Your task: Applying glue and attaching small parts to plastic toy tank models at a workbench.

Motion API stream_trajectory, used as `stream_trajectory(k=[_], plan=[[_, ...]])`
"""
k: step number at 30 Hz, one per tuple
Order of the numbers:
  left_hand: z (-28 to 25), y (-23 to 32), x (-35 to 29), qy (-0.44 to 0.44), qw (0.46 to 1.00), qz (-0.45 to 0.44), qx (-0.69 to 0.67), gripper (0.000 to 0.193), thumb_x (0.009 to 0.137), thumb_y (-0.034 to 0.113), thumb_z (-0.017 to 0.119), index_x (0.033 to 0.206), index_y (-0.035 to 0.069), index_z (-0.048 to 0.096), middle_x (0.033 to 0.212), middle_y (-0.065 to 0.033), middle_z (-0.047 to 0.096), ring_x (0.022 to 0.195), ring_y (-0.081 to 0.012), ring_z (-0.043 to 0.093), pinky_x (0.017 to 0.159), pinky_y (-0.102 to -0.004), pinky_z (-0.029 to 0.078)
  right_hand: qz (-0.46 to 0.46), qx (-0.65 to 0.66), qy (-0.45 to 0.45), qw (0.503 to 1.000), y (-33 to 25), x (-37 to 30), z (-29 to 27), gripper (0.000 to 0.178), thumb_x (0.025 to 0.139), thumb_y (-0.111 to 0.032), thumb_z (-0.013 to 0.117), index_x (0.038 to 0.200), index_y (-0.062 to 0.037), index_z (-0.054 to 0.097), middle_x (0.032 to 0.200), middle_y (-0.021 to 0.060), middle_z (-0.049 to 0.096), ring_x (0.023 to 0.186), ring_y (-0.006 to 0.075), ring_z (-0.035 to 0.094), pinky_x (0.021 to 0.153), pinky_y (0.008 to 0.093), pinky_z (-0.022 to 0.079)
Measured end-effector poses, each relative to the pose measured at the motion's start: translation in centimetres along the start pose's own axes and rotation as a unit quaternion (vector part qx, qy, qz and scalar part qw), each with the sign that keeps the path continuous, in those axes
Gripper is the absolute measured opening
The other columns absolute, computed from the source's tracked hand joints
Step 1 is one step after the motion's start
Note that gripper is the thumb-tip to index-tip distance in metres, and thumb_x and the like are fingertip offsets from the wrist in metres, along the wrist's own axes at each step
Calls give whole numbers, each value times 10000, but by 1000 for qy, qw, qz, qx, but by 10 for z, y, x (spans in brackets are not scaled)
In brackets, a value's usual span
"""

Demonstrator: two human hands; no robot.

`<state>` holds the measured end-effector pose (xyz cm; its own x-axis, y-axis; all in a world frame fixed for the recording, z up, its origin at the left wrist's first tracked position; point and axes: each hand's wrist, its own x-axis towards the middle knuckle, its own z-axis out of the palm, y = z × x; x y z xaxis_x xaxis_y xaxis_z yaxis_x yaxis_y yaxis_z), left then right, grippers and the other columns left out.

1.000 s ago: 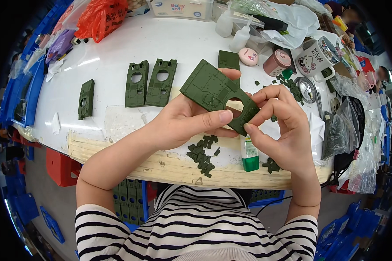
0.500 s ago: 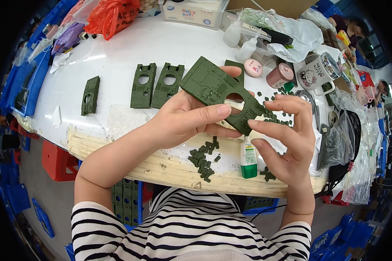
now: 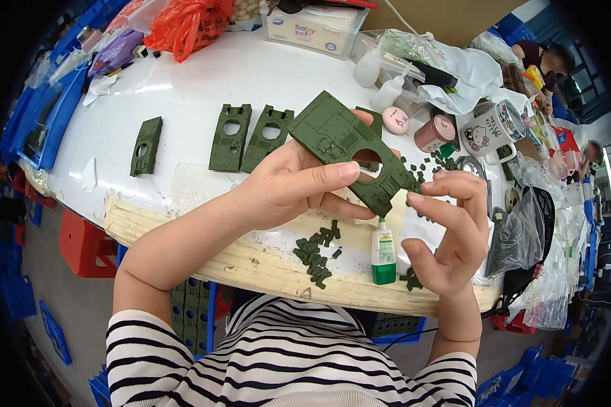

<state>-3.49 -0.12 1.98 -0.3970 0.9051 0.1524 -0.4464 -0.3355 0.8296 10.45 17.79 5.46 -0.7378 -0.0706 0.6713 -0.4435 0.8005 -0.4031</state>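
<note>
My left hand (image 3: 278,186) is closed around a dark green plastic model-vehicle hull (image 3: 322,129), thumb on its top face beside the large round hole. The hull is tilted over the table. My right hand (image 3: 455,234) is beside the hull's lower right end, thumb and fingers apart, with nothing visible between them. Below the hull a small bottle (image 3: 383,254) with a green base stands near the table's front edge. Small dark green pieces (image 3: 312,258) lie loose to its left. More small pieces (image 3: 448,161) are scattered behind my right hand.
Two similar hulls (image 3: 224,152) lie side by side to the left, and another hull (image 3: 145,149) farther left. At the back right stand a lidded mug (image 3: 480,132), a pink jar (image 3: 434,133) and white squeeze bottles (image 3: 390,89). A red stool (image 3: 85,244) is below the table's left.
My right hand's fingertips have drawn slightly away from the hull's end, with the thumb and fingers wider apart. My left hand keeps its hold. The view has shifted a little.
</note>
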Motion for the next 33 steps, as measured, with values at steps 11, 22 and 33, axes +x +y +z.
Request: stream_trajectory(k=[11, 22, 33], plan=[[-10, 8, 6, -46, 998, -24, 31, 572, 946, 271, 479, 1424, 64, 242, 1304, -283, 479, 1125, -344, 583, 807, -420, 580, 34, 42, 45, 998, 12, -2, -1, 152, 723, -41, 707, 874, -31, 694, 830, 77, 596, 811, 217, 530, 709, 303, 415], [-33, 52, -14, 56, 977, -8, 204, 462, 952, 217, 499, 1314, -47, 387, 1211, -272, 555, 1024, -295, 644, 699, -299, 611, 93, 90, 83, 988, 22, -4, -1, 26, 799, 0, 658, 818, 8, 675, 795, 76, 615, 787, 191, 546, 709, 293, 419], [-140, 120, -120, 296, 873, -194, 336, 510, 915, 228, 588, 1316, -35, 413, 1053, -138, 626, 813, -162, 668, 600, -259, 601, 77, 91, 46, 992, 16, -2, -3, 35, 797, 16, 647, 825, 20, 669, 789, 87, 607, 755, 183, 541, 706, 290, 418]])
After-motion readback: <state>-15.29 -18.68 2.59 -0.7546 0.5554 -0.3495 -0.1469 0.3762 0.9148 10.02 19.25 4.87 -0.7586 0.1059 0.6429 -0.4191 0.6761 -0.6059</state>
